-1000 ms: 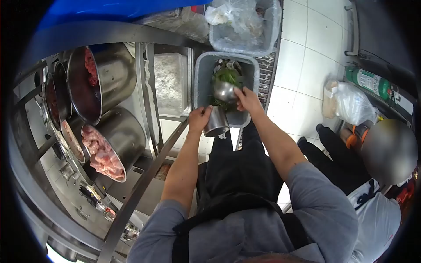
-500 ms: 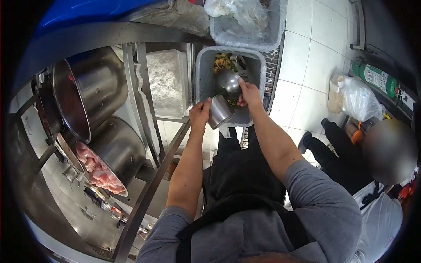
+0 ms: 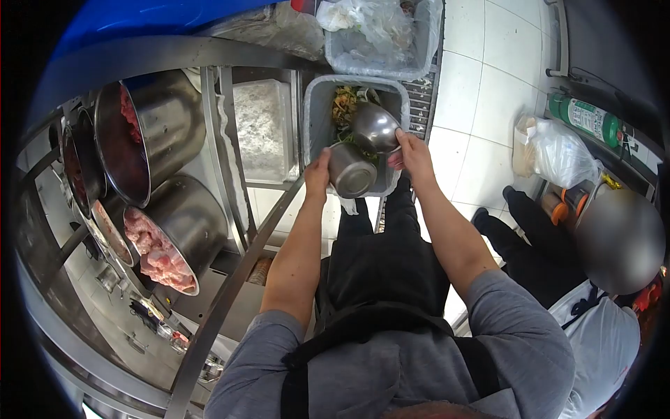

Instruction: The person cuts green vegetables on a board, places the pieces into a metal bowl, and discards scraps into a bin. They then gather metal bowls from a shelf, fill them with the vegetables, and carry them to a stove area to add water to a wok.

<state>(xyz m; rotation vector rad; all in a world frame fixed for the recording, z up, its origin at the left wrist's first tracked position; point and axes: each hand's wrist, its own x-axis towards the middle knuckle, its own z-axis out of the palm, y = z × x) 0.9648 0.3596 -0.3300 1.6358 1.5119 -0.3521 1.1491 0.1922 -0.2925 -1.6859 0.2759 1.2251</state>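
Observation:
My left hand point(image 3: 317, 174) is closed on the side of a steel container point(image 3: 352, 171), tilted with its base towards me and its mouth over a lined grey bin point(image 3: 316, 105). My right hand point(image 3: 413, 157) grips the rim of a rounded steel bowl point(image 3: 377, 128), whose shiny outer side faces up. Container and bowl are close together above the bin; whether they touch, I cannot tell. Food scraps point(image 3: 344, 105) lie inside the bin, partly hidden by the bowl and container.
Steel pots, one with raw meat point(image 3: 157, 248), stand on a rack at the left. A second bin point(image 3: 380, 64) holds plastic bags. At the right are a white bag point(image 3: 562, 153), a green cylinder point(image 3: 590, 119) and another person point(image 3: 600, 335).
The steel container has tipped further, so its base now shows. The bowl has turned its outer side up and shifted slightly right. The whole view has shifted a little.

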